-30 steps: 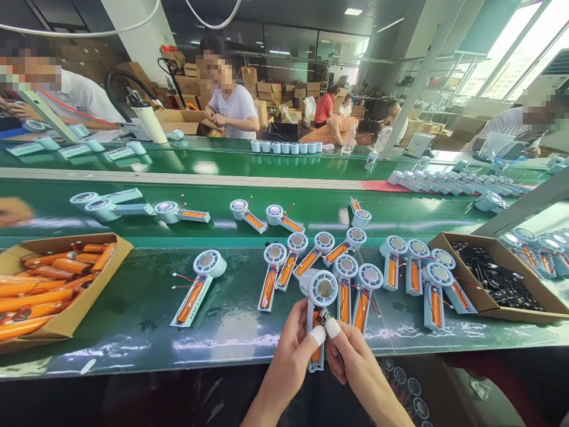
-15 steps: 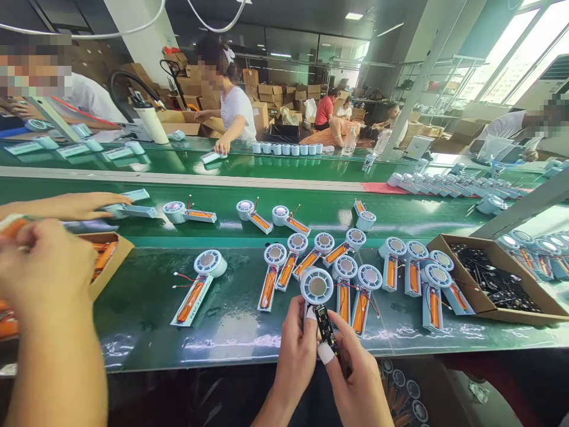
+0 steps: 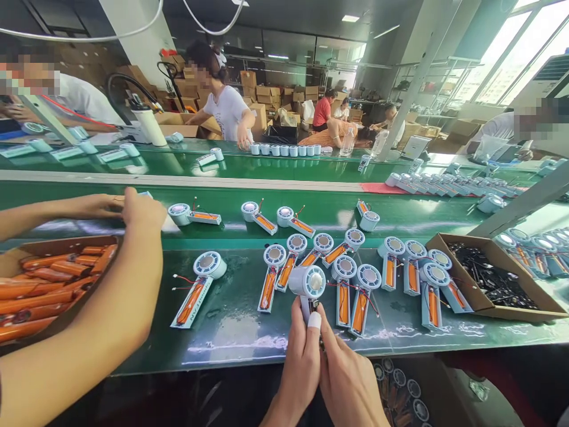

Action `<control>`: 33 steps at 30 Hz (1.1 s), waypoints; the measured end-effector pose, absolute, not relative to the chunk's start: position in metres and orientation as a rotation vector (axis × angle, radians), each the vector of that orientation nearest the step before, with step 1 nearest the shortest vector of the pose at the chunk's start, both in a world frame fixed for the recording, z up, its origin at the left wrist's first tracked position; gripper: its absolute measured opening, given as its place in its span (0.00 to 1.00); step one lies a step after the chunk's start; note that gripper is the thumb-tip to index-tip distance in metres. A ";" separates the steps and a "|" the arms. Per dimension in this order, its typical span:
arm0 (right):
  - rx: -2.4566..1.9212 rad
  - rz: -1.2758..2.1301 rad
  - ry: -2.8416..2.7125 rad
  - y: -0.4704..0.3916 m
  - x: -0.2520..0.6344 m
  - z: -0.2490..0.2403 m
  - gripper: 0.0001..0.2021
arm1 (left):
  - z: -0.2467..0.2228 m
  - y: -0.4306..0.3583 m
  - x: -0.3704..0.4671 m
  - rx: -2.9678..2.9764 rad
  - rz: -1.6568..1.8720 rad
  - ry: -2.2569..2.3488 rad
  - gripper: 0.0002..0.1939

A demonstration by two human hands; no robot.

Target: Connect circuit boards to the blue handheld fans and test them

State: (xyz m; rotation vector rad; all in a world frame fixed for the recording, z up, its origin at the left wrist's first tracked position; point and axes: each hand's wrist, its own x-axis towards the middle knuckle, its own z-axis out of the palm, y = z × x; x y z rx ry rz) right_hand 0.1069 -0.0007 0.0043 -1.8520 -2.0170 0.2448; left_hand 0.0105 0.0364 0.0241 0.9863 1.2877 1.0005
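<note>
Two bare hands are gripping one pale blue fan point(image 3: 306, 281) in the head view, holding it upright over the near edge of the green bench point(image 3: 240, 341). Its round head is showing a ring of slots around a silvery disc, and the disc is catching the light. A small dark circuit board point(image 3: 313, 305) is sitting at the top of the handle; most of the handle is hiding behind fingers. The left hand point(image 3: 301, 359) is clamping its fingers around the handle, its white-wrapped thumb lying over the front. The right hand point(image 3: 349, 376) is pressing against the handle's other side, fingers drawn together; what its fingertips are pinching, I cannot tell.

Behind the held fan, a cluster of open fans point(image 3: 343, 293) is lying close together, orange batteries showing, and the held fan is partly covering them. One lone fan point(image 3: 195, 290) is lying to the left, its red wires trailing. Toward the right, a carton point(image 3: 528, 313) is holding tangled black parts point(image 3: 486, 276). At far left, a co-worker's forearm point(image 3: 120, 302) is blocking part of a box of orange batteries point(image 3: 56, 270), while that arm's hand point(image 3: 144, 210) is hiding something pale on the belt point(image 3: 222, 234).
</note>
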 end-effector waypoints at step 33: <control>-2.336 0.146 -1.395 0.086 0.443 0.101 0.15 | 0.034 0.101 -0.001 1.997 -0.112 1.812 0.20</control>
